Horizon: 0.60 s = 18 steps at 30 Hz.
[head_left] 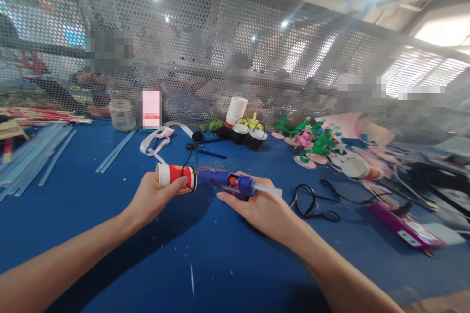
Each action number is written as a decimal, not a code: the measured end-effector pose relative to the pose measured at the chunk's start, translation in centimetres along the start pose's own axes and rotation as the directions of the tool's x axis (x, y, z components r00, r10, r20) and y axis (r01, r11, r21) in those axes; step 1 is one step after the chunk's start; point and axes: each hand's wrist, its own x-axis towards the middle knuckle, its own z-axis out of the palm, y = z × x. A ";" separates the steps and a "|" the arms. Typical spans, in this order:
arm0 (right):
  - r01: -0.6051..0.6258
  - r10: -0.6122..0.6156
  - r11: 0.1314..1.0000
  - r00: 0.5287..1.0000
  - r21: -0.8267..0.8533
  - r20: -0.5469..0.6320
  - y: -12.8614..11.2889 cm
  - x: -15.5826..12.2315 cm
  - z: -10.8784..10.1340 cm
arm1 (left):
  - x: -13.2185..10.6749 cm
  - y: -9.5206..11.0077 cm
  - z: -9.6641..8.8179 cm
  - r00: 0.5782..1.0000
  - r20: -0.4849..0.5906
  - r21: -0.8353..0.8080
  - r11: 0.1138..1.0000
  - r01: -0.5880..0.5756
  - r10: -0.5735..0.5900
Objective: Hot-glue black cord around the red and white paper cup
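I have the left hand (152, 195) curled round a small paper cup (175, 174), smooth red and white, tipped on its side above the blue table (209, 266). My right hand (266, 209) grips a purple plastic glue gun (216, 178), a translucent round stick (270, 190) poking from its back; its nozzle sits at the cup's dark-edged end, though I can't tell whether they touch. Beyond, I see a thin, curling ribbon (166, 133), a clear rounded jar (122, 115) and ribbed, stacked white cups (238, 106)

No readable text, though blur may hide some.
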 end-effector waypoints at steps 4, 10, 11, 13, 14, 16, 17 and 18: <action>-0.008 0.008 1.000 1.000 -0.014 -0.003 -0.1 0.0 -0.1 | 0.0 0.0 0.1 1.000 0.013 -0.012 1.000 -0.018 0.018; 0.041 -0.039 0.996 0.999 -0.083 0.029 0.0 -0.2 -0.1 | 0.5 -0.5 -0.1 1.000 -0.010 -0.033 0.999 -0.008 0.008; 0.037 -0.035 0.996 0.999 -0.078 0.029 0.0 -0.2 -0.1 | 0.5 -0.6 -0.1 1.000 -0.015 -0.032 0.999 -0.008 0.008; 0.019 -0.019 0.998 1.000 -0.059 0.008 0.0 -0.2 -0.1 | 0.4 -0.5 0.0 1.000 -0.006 -0.028 1.000 0.000 0.000; 0.011 -0.011 0.999 1.000 -0.050 0.000 0.0 -0.2 -0.1 | 0.3 -0.5 0.0 1.000 0.005 -0.027 1.000 0.007 -0.007; 0.002 -0.002 0.999 1.000 -0.046 -0.001 0.0 -0.2 -0.1 | 0.2 -0.3 0.1 1.000 0.023 -0.030 0.999 0.018 -0.017; 0.005 -0.005 0.999 1.000 -0.050 0.004 0.0 -0.2 -0.1 | 0.2 -0.2 0.1 0.999 0.025 -0.032 0.999 0.020 -0.019; 0.012 -0.011 0.998 1.000 -0.057 0.013 0.0 -0.3 -0.1 | 0.2 -0.2 0.1 1.000 0.021 -0.036 0.999 0.019 -0.018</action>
